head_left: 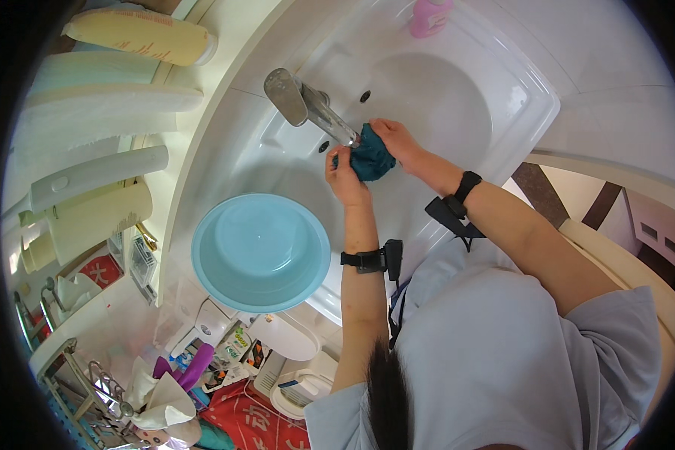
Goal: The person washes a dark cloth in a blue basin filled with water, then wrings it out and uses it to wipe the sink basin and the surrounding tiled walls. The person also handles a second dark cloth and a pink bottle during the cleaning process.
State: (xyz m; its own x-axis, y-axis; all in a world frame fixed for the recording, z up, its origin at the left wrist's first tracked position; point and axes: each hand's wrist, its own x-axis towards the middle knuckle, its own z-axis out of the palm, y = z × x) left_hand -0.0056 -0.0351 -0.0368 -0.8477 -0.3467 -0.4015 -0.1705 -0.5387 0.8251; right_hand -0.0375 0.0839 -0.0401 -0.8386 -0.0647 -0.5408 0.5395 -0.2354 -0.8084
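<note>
We had a dark teal cloth [373,159] bunched between our fingers, right at the spout tip of the chrome faucet [307,105]. Our left hand [345,176] had its fingers closed on the cloth's left edge; our right hand [399,142] grasped its upper right edge. Beneath our fingers spread the white sink [450,97]. Left of our fingers and nearer our body, a light blue basin [208,251] sat apart from them. Well beyond our right fingers was a pink bottle [430,18].
</note>
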